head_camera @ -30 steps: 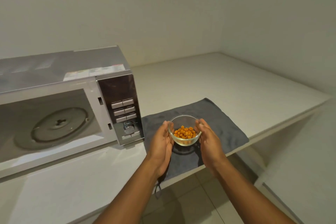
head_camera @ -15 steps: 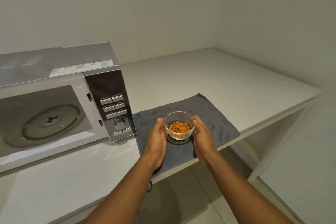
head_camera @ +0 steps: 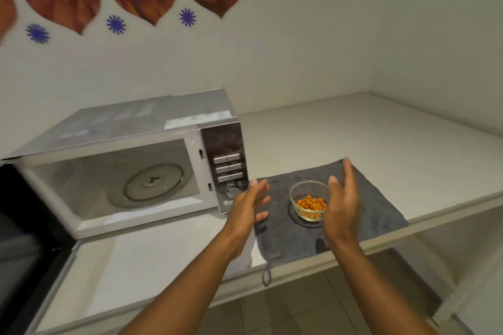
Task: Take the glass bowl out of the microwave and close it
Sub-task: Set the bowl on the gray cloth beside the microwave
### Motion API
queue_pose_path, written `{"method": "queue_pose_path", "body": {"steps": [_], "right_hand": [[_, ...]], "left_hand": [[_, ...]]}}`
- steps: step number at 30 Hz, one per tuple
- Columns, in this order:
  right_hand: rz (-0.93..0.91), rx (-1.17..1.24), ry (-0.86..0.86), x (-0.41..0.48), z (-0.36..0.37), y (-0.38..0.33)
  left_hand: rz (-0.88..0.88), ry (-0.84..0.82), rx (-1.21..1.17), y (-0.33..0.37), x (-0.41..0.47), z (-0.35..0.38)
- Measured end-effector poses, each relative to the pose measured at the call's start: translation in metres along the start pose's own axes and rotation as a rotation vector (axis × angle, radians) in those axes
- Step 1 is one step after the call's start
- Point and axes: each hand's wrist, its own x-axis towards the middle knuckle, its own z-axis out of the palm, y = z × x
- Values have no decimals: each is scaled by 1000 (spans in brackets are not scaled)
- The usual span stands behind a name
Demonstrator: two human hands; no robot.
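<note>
Glass bowl (head_camera: 310, 200): clear, sitting upright on the grey towel, little pile of orange round snacks (head_camera: 311, 203) in the bottom. Nobody's holding it. It's out of the microwave, off at roughly 3 o'clock from the open cavity.

Towel (head_camera: 381, 207): dark grey cloth spread flat on the counter, hanging loop dangling over the front edge at about 6 o'clock from the bowl.

Left hand (head_camera: 249, 205): open, fingers spread and loose, empty. It's at 9 o'clock from the bowl, clear of the glass, just in front of the microwave's control panel.

Right hand (head_camera: 341, 198): also open, palm turned inward, fingers pointing up and away, a bit motion-blurred. It's at 3 o'clock from the bowl and overlaps the rim from this angle; can't tell if it's actually touching, but it isn't gripping anything.

Microwave (head_camera: 130, 128): silver box, door not shut. Cavity is wide open and you can see the round glass turntable (head_camera: 153, 185) inside, nothing on it.

Door (head_camera: 27, 226): dark, swung out at the far left, around 9 o'clock from the cavity.

Control panel (head_camera: 224, 149): dark strip with rows of silver buttons and a knob underneath.

Counter (head_camera: 353, 130): pale off-white, running into the corner of the wall.

Wall (head_camera: 299, 35): white-ish, with brown leaf-shaped decals and small blue starbursts up at 11 o'clock.
</note>
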Motion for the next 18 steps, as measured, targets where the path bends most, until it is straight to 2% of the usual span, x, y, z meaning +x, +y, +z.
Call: {"method": "queue_pose_path", "body": {"steps": [6,11,15,17,18], "right_hand": [[-388,-121,-193,-10,80,-87],[-642,-428,-350,-9,146,-125],[-698,-740,-484,-8,180,-128],[-725,-883,-521,-4,188,-122],[-735,-947,-539,-4,192,-120]], "left_hand": [[285,122,207,80,-58,-61],[433,369,494,139,-105,-135],[334,647,1073,167,-138,-198],[205,772,1330,174,-155,-222],[115,820,1387,175,-165,-234]]}}
